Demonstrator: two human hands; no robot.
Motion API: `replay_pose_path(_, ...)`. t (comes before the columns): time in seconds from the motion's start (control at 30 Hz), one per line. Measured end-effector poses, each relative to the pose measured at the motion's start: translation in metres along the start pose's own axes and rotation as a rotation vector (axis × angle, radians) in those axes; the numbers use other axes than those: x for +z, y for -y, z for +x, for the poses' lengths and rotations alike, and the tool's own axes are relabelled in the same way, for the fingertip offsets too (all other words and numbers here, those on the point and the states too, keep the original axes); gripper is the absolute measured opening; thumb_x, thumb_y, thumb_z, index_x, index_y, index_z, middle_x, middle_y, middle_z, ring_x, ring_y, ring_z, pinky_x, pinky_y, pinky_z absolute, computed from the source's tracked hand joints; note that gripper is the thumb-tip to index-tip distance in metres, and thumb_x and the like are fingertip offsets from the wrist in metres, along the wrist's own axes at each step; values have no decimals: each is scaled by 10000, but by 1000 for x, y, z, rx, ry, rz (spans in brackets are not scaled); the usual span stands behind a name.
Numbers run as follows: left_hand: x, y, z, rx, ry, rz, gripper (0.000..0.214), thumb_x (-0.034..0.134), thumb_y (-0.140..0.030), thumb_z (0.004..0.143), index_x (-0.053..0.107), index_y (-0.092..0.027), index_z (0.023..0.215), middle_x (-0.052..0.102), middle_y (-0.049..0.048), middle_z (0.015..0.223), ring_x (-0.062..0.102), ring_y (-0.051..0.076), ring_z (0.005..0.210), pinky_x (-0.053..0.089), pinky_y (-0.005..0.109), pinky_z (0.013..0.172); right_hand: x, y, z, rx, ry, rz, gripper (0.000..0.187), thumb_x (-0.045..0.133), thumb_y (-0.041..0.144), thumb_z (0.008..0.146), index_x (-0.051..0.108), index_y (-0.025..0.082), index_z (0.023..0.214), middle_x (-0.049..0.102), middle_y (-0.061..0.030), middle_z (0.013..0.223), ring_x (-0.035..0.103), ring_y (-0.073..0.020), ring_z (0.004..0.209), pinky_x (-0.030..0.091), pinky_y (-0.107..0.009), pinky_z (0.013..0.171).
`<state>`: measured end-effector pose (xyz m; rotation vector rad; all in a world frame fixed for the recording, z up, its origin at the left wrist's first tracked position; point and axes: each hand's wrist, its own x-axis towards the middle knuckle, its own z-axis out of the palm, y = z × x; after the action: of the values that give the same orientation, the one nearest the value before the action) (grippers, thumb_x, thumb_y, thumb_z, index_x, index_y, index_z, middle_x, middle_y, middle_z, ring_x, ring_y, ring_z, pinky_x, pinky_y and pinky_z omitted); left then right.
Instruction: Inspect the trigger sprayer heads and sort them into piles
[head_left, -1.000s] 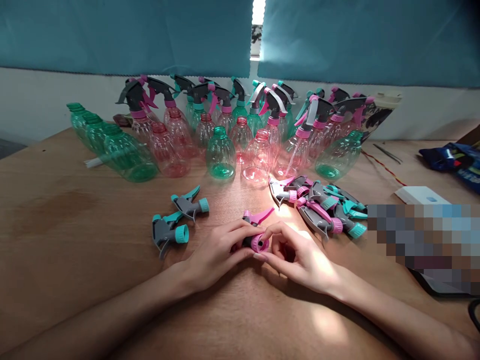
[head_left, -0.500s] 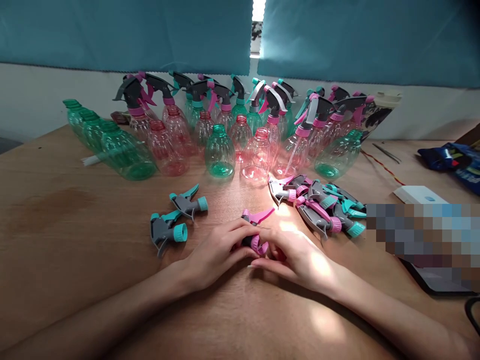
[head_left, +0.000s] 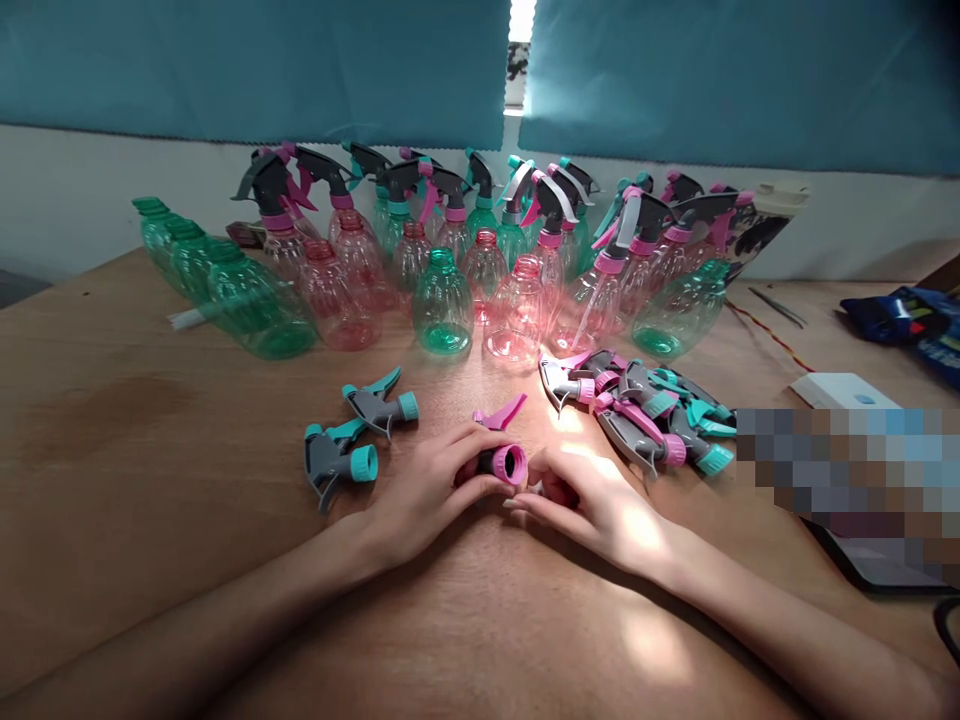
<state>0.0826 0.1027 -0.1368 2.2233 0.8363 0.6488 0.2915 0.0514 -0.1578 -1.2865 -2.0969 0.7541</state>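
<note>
My left hand (head_left: 442, 475) is closed around a grey and pink spray trigger head (head_left: 508, 464). Its pink lever points up and right, and the open end of its pink collar faces my right hand. Just right of that collar, my right hand (head_left: 581, 495) has its fingers curled and thumb stretched toward them; a small pale bit shows at the fingertips, too small to name. To the left lie two grey and teal spray trigger heads (head_left: 337, 462). A heap of pink, teal and grey trigger heads (head_left: 637, 410) lies beyond my right hand.
Behind stand several green bottles (head_left: 443, 310) and pink bottles (head_left: 517, 310), many topped with trigger heads. More green bottles (head_left: 255, 310) lean at the left. A white box (head_left: 847, 390), a blurred-out patch and a dark blue packet (head_left: 892, 315) occupy the right side of the wooden table (head_left: 150, 480).
The trigger head in my left hand has turned so its collar opening shows. My right fingertips have come away from the collar, slightly to the right.
</note>
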Motion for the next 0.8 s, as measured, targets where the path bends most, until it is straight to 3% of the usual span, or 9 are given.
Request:
replay_pose_path(0.23, 0, 3, 0, -75, -72, 11, 220, 635, -151, 865, 617, -202, 1078, 633, 0, 997, 576, 151, 871, 435, 254, 771, -6, -5, 3, 52, -14, 9, 277, 630, 448, 857, 521, 202, 922, 495, 54, 632, 446, -111, 555, 346, -229, 520)
replay_pose_path(0.4, 0, 3, 0, -142, -135, 42, 254, 617, -148, 861, 603, -201, 1109, 615, 6, 977, 568, 143, 773, 451, 254, 698, -20, -7, 4, 74, 97, -5, 279, 671, 421, 819, 522, 206, 917, 520, 43, 683, 468, -120, 603, 345, -230, 525)
replay_pose_path(0.57, 0, 2, -1, -108, -163, 41, 278, 641, -137, 826, 598, -199, 1093, 623, 3, 963, 581, 130, 735, 470, 240, 655, -26, -9, 5, 64, 163, 26, 270, 687, 417, 807, 574, 192, 903, 565, 17, 738, 490, -126, 641, 367, -240, 542)
replay_pose_path(0.8, 0, -3, -2, -60, -132, 86, 257, 639, -122, 825, 597, -184, 1070, 613, -1, 933, 560, 117, 719, 452, 223, 633, -25, -12, 7, 89, 161, 81, 291, 731, 419, 771, 576, 182, 837, 531, 31, 697, 476, -114, 622, 362, -231, 532)
